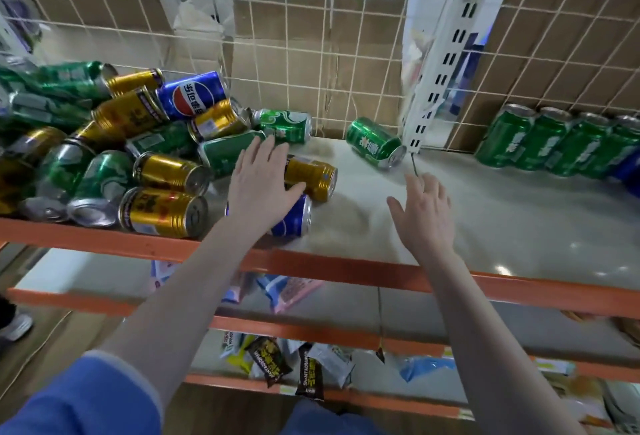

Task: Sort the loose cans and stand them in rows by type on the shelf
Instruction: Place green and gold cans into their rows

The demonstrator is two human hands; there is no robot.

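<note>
A heap of loose green, gold and blue cans (104, 143) lies on its side at the left of the shelf (502, 220). My left hand (263, 181) is open, palm down, over a blue can (294, 216) and beside a gold can (313, 176) at the heap's right edge. My right hand (424, 216) hovers open above the bare shelf surface, holding nothing. One green can (375, 143) lies alone on its side near the white upright. A row of green cans (554, 143) stands upright at the back right, with a blue can (632, 171) at its right end.
A wire grid backed by cardboard (294, 64) closes the rear of the shelf. A white slotted upright (436, 81) stands at the back, right of centre. An orange beam (346, 268) edges the front. Lower shelves hold snack packets (277, 362).
</note>
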